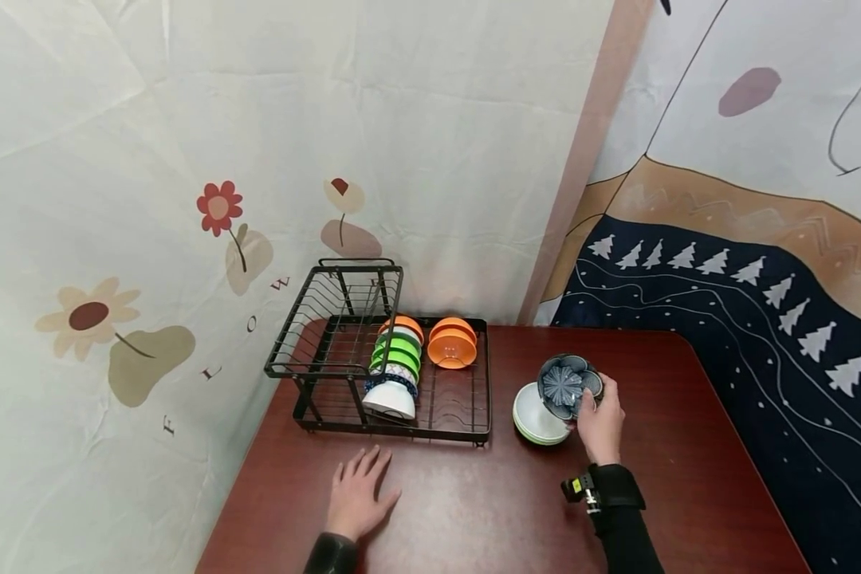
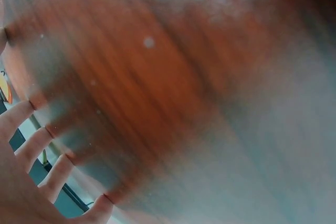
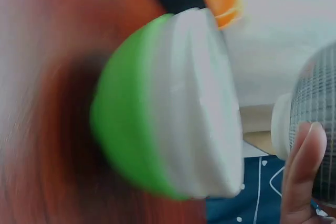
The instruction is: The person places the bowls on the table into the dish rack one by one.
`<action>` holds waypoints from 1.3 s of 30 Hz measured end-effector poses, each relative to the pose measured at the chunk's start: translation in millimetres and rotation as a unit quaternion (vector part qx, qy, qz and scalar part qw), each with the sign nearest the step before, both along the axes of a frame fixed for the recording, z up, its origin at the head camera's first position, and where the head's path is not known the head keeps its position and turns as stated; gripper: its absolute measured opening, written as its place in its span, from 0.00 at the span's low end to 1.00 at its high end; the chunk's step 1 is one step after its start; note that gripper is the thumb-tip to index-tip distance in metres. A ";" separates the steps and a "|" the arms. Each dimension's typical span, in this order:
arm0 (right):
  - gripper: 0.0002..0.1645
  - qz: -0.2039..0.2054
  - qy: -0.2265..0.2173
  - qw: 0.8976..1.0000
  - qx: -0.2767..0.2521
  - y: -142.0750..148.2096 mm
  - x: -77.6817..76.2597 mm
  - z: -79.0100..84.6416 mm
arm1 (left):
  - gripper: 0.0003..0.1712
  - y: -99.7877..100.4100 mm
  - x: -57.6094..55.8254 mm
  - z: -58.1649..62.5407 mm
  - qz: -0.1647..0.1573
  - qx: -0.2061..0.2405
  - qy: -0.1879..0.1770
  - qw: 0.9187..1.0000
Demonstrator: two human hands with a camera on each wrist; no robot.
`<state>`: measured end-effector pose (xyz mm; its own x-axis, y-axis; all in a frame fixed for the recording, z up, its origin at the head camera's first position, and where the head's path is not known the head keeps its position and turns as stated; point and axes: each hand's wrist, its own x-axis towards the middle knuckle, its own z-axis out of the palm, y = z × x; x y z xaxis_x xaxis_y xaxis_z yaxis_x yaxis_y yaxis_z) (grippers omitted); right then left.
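My right hand [image 1: 601, 422] grips a dark blue-grey bowl [image 1: 561, 386] by its rim, thumb on the inside. Tilted, with its radiating inner pattern showing, the bowl is over a stack of white bowls [image 1: 532, 408]. The right wrist view shows the dark bowl's gridded outside [image 3: 321, 87] and pale foot, apart from the stack, whose lowest bowl is green [image 3: 123, 114]. Flat on the table, my left hand [image 1: 359, 494] rests with fingers spread and holds nothing; its fingertips touch the wood in the left wrist view.
A black two-level dish rack [image 1: 430, 437] stands at the table's back left. Inside it, a row of nested bowls [image 1: 398, 359], orange, green, patterned and white, stands on edge beside orange bowls [image 1: 452, 349]. Printed cloth hangs behind the reddish-brown table [image 1: 473, 510].
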<state>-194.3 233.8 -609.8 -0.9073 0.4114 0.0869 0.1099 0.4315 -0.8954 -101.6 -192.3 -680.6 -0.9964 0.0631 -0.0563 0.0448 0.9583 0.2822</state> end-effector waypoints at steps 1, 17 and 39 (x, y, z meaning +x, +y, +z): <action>0.28 0.004 -0.008 0.999 -0.033 1.2 0.3 1.9 | 0.43 0.2 0.2 0.6 0.000 0.000 0.000 1.000; 0.23 0.020 -0.033 0.992 -0.123 4.7 1.5 6.0 | 0.43 0.5 0.9 -5.6 -0.002 0.002 0.004 1.000; 0.21 0.111 0.093 0.987 0.071 -75.4 -7.0 13.4 | 0.43 0.7 -0.7 -1.9 0.007 0.012 -0.015 1.000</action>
<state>-201.2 158.4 -596.4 -0.9363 0.1763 0.3037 -0.1625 0.5491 -0.8198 -102.3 -191.6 -682.6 -0.9950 0.0511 -0.0857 0.0226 0.9519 0.3055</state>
